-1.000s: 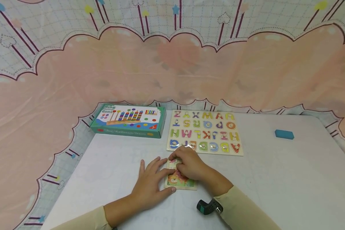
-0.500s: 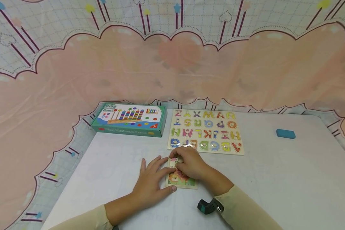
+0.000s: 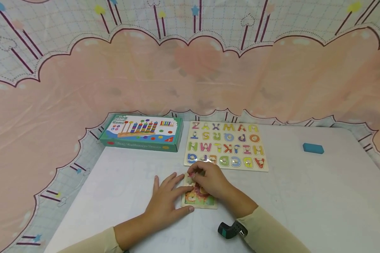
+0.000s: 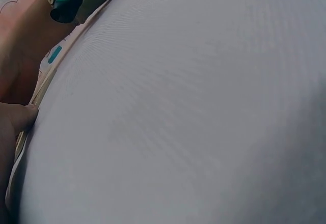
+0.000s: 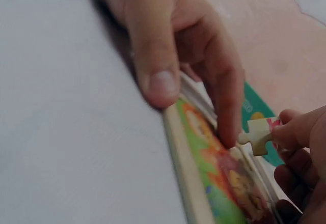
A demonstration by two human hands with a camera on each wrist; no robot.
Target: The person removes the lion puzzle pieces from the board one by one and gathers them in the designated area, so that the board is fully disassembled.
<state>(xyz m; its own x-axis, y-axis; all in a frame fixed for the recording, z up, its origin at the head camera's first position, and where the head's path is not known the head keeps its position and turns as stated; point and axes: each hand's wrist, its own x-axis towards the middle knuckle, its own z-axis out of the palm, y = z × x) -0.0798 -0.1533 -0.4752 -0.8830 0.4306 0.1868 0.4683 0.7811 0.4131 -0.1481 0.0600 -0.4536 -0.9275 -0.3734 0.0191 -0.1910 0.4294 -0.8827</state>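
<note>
My left hand (image 3: 164, 202) lies with fingers spread at the left side of a small wooden jigsaw puzzle (image 3: 206, 207). Its thumb touches the near corner and its index finger reaches over the picture. Between thumb and fingertips, my right hand (image 3: 210, 179) pinches a pale jigsaw piece (image 5: 259, 135) with a pink mark. In the right wrist view the piece is lifted above the tray, its knob pointing toward the left hand's fingertip. The puzzle shows an orange animal on green; my right hand covers its upper right part in the head view.
Behind the hands lies an alphabet board (image 3: 221, 147) with colourful letters. A green ring game box (image 3: 140, 133) stands to its left. At the far right sits a blue block (image 3: 313, 148). A patterned curtain (image 3: 190, 77) hangs behind the white table (image 3: 304, 203).
My right hand has lifted the jigsaw piece from the puzzle's upper left and tilted it up between the fingertips. My left hand keeps its place.
</note>
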